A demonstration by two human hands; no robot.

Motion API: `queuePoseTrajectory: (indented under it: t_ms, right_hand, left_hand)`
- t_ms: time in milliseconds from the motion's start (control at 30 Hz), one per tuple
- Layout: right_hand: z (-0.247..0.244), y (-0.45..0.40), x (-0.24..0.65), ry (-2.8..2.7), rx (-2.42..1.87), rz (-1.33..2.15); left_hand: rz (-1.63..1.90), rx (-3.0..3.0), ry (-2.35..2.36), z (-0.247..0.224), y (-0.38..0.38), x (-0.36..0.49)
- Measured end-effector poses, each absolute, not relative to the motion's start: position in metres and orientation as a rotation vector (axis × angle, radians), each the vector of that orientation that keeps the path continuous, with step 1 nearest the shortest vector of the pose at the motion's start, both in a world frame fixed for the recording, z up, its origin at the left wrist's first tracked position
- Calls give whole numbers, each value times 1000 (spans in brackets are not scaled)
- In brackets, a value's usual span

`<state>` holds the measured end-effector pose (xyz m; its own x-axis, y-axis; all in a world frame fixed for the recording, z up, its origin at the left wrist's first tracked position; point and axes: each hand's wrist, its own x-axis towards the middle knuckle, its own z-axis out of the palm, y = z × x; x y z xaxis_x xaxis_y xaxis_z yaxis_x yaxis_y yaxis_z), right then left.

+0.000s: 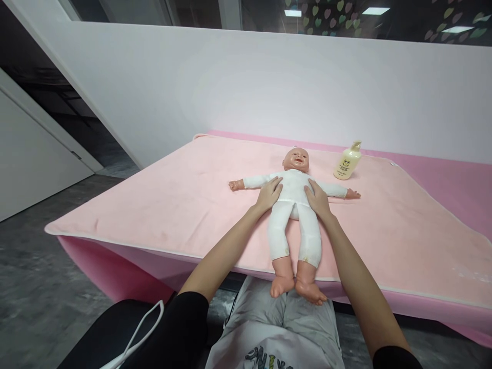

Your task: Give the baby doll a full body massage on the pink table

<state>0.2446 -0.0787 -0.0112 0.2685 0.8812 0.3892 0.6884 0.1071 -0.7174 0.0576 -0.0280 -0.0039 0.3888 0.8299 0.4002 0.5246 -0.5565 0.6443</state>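
A baby doll (295,187) with a white cloth body lies on its back, its head away from me and its arms spread wide. Its bare feet hang over the near edge of the table. My left hand (270,193) rests on the left side of the doll's torso, fingers stretched out. On the torso's other side lies my right hand (317,198), its fingers also extended and the palm against the cloth. Neither hand grips anything. Beyond the doll's arm on the right stands a pale yellow pump bottle (347,161) with a dark printed label.
A light pink blanket (172,200) covers much of the table, over a darker pink cloth (453,187). A white wall (246,82) rises behind the table, with glass above it. A white cable (144,335) loops near my left arm.
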Motion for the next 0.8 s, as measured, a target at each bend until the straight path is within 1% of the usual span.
queuePoseTrajectory:
  t_ms: [800]
  right_hand:
    - [-13, -77, 246, -1482, -1612, 245]
  left_hand:
    - [1009, 2227, 1155, -5, -28, 57]
